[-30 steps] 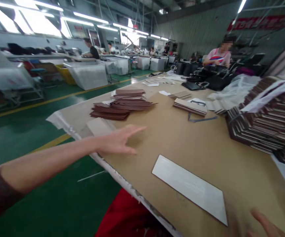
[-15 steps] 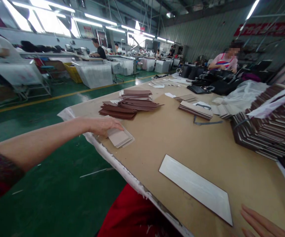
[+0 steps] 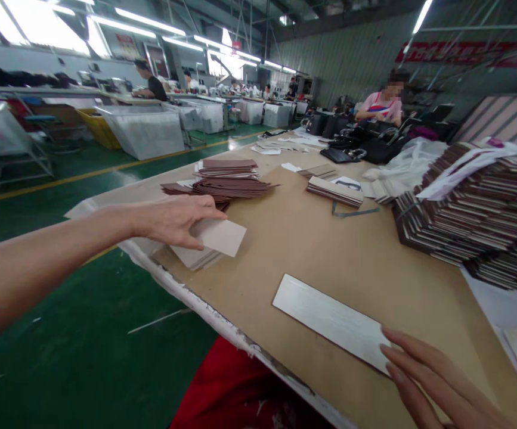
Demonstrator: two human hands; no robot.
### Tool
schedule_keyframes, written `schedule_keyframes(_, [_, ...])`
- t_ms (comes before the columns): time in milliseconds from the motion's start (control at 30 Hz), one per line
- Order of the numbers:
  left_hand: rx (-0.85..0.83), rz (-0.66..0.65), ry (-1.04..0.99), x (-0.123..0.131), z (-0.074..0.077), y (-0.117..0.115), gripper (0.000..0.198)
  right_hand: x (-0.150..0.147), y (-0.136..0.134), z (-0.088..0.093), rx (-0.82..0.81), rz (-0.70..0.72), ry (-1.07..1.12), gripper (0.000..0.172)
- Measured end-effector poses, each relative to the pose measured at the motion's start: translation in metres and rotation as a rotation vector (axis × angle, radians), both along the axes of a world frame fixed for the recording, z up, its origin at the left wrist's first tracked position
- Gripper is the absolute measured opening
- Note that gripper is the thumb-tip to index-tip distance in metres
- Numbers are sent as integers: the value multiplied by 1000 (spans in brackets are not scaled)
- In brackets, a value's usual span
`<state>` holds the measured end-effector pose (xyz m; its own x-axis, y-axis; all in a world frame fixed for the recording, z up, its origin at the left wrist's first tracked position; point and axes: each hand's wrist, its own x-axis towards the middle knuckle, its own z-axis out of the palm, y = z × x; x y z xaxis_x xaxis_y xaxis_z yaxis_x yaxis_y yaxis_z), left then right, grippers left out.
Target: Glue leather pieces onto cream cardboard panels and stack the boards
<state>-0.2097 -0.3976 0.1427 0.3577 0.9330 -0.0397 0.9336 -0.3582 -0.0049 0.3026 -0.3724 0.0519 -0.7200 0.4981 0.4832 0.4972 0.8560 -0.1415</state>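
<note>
Pinched a flat beige card [image 3: 230, 238] between thumb and fingers of the left hand [image 3: 171, 220], turned askew over a small stack of similar cards [image 3: 194, 258] near the edge of the table [image 3: 285, 232]. Lay palm down on that stack half a second earlier, before drawing the one piece across its top. Stretched the right hand [image 3: 441, 378] to the near end of a white panel [image 3: 325, 313], with fingers extended and slightly apart; had hung just beside it in the earlier frame. Could not tell firm pressing from light touch there.

Handled thin, straight-sided card, well apart from the long rectangular panel, lying flat with a faintly streaked face and dark edges. Left dark-brown strips [image 3: 231, 187] heaped in bowed layers beyond the left hand, with pale-topped strips [image 3: 334, 190] and a bent grey strap [image 3: 356, 213] farther across. Had at right a fanned pile [image 3: 486, 214] of brown and cream pieces, near crumpled translucent film [image 3: 412, 159] and black bags [image 3: 343, 155].

Worked on a smooth tan top with a ragged white edge, above a green floor [image 3: 83, 345]. Faced a workshop with white bins [image 3: 144, 132], strip lights [image 3: 151, 22], a red banner [image 3: 464, 52] and a co-worker [image 3: 369, 111] in pink.
</note>
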Motion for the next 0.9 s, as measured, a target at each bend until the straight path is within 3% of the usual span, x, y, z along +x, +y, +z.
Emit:
schedule_keyframes(67, [-1, -118, -17, 41, -4, 4, 65, -37, -13, 20, -47, 6, 32, 31])
schedule_keyframes(133, [-3, -228, -48, 84, -12, 4, 67, -67, -20, 30, -47, 52, 6, 41])
schedule_keyframes(233, [4, -343, -102, 136, -19, 2, 63, -92, -21, 30, -51, 59, -120, 62])
schedule_keyframes(333, [6, -389, -140, 163, -20, 3, 59, -94, -20, 26, -54, 35, -159, 57])
schedule_keyframes(500, [127, -396, -243, 165, -24, 15, 76, -58, -4, 27, -86, -60, -98, 56])
schedule_keyframes(600, [237, -195, -366, 149, -39, 17, 89, -11, 15, 26, -109, -287, 15, 54])
schedule_keyframes(700, [128, -21, -428, 138, -67, 13, 85, 34, 25, 19, -263, -464, 75, 56])
schedule_keyframes(800, [-29, 12, -437, 140, -96, 9, 80, 53, 24, 8, -426, -407, 22, 56])
schedule_keyframes(900, [-57, 8, -454, 148, -115, 7, 79, 48, 20, 2, -478, -285, -44, 53])
